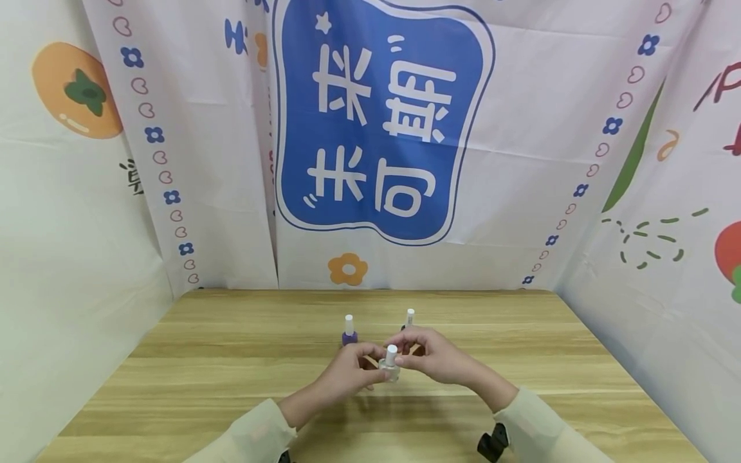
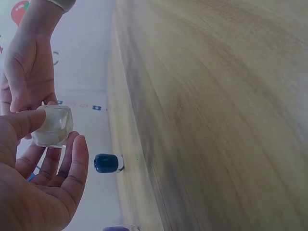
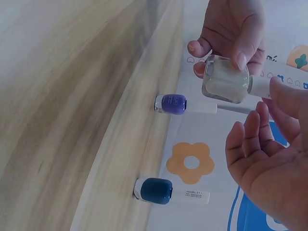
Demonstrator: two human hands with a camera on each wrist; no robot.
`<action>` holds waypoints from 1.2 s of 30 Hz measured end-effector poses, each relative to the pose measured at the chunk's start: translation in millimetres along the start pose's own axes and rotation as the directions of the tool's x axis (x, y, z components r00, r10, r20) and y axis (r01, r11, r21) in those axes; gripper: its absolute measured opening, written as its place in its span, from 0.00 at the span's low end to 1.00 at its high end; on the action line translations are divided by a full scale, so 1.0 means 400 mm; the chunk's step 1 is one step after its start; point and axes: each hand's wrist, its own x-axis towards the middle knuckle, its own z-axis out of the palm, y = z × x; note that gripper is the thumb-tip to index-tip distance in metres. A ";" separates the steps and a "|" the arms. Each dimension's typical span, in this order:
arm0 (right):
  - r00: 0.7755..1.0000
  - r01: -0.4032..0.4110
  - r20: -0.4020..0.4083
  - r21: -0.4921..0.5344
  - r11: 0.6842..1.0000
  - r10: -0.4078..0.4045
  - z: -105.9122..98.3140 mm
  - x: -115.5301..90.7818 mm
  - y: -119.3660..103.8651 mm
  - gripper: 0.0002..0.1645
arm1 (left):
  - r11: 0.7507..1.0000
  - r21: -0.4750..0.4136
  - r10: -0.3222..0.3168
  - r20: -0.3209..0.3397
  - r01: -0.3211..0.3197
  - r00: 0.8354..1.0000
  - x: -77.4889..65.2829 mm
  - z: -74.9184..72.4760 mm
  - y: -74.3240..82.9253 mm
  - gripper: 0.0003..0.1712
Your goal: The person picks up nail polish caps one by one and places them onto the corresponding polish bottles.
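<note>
A nail polish bottle [image 3: 224,79] of clear glass with pale contents and a white cap [image 1: 392,350] is held above the table between both hands. My left hand [image 1: 347,372] grips its glass body, thumb on one face and fingers behind. At the cap, my right hand [image 1: 437,355] pinches with thumb and index finger, its other fingers loosely bent. Beyond the hands stand two more bottles, a purple nail polish [image 3: 173,104] and a dark teal nail polish [image 3: 156,191], both upright with white caps. The right hand partly hides the teal one in the head view.
The wood-grain table [image 1: 243,366] runs back to a white printed curtain [image 1: 521,128] with a blue lettered patch. More printed cloth [image 1: 58,257] hangs along both sides. A black wrist device [image 1: 493,442] sits by the right sleeve.
</note>
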 end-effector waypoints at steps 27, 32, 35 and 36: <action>0.975 -0.110 -0.196 0.001 0.994 0.108 0.049 0.005 0.006 0.10 | 1.000 -0.004 0.015 -0.004 -0.015 1.000 0.003 0.002 -0.003 0.14; 0.970 -0.112 -0.216 -0.002 0.994 0.109 0.055 0.007 0.013 0.13 | 1.000 0.003 0.018 -0.009 -0.018 1.000 0.002 0.003 -0.001 0.12; 0.971 -0.108 -0.214 0.005 0.994 0.106 0.057 0.007 0.014 0.13 | 1.000 0.005 0.018 -0.008 -0.018 1.000 0.002 0.003 -0.001 0.12; 0.972 -0.107 -0.211 0.005 0.994 0.105 0.057 0.006 0.014 0.13 | 1.000 0.004 0.017 -0.008 -0.017 1.000 0.002 0.003 -0.001 0.12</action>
